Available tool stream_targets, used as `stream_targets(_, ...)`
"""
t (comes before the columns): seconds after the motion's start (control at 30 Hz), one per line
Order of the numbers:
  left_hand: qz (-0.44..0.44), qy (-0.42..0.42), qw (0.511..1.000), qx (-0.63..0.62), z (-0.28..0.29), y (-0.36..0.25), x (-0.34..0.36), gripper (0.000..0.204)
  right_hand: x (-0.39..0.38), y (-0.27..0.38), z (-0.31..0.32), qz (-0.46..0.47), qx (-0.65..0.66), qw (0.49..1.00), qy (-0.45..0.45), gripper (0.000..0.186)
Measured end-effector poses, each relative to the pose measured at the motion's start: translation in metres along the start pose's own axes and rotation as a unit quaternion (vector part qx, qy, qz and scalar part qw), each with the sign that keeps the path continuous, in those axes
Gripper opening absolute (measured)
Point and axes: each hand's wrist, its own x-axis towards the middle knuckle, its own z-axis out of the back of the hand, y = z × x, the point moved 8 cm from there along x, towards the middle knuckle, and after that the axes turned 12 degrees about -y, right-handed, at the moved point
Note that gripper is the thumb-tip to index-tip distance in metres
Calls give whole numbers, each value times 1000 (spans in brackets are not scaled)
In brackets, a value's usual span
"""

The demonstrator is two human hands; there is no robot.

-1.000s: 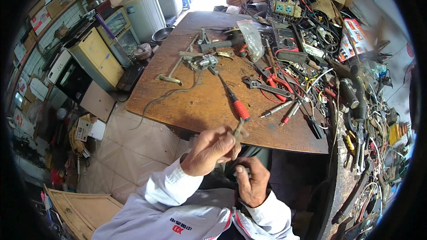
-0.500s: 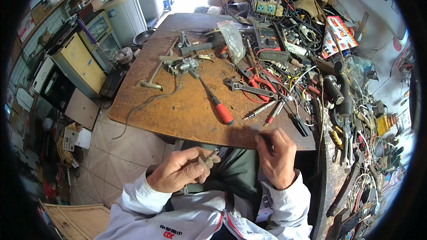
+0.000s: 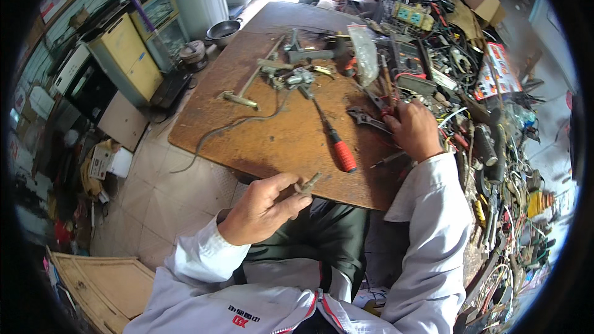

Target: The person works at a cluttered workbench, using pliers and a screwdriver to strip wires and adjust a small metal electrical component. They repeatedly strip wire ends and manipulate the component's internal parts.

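Currently a small metal fitting (image 3: 311, 183) is pinched btwn thumb & fingers of the L hand (image 3: 263, 209), held up near the front edge of the wooden table (image 3: 278, 139). The R hand (image 3: 417, 131) is placed at the red-handled pliers (image 3: 385, 111), w/ the adj. wrench (image 3: 367, 118) just beside; whether anything's gripped there can't be told. Mid-table, a red-handled screwdriver (image 3: 342, 151) is laid w/ its shaft pointed twd a grey metal part (image 3: 299, 78).
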Motion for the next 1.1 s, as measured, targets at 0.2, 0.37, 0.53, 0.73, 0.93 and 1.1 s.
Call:
stream_targets(0.2, -131, -59, 985, 97, 16, -2, 2, 25, 14, -9, -10, 5, 48, 998, 38, 39)
stream_targets(0.37, -11, -23, 1000, 17, 18, 5, 2, 24, 13, -7, -14, 20, 75, 997, 7, 39)
stream_targets(0.53, 91, 2, 988, -127, 17, 19, -1, 26, 7, -17, -5, -76, 189, 978, -51, 34)
stream_targets(0.73, 107, 6, 984, -140, 9, 17, 0, 27, -9, -45, 38, -222, 485, 819, -211, 21)
stream_targets(0.93, 114, 15, 975, -190, 11, 25, -1, 36, -57, 6, 93, -213, 416, 866, -178, 20)
stream_targets(1.1, 111, 66, 955, -265, 6, 30, 4, 48, -127, 56, 69, -192, 465, 864, 28, 22)
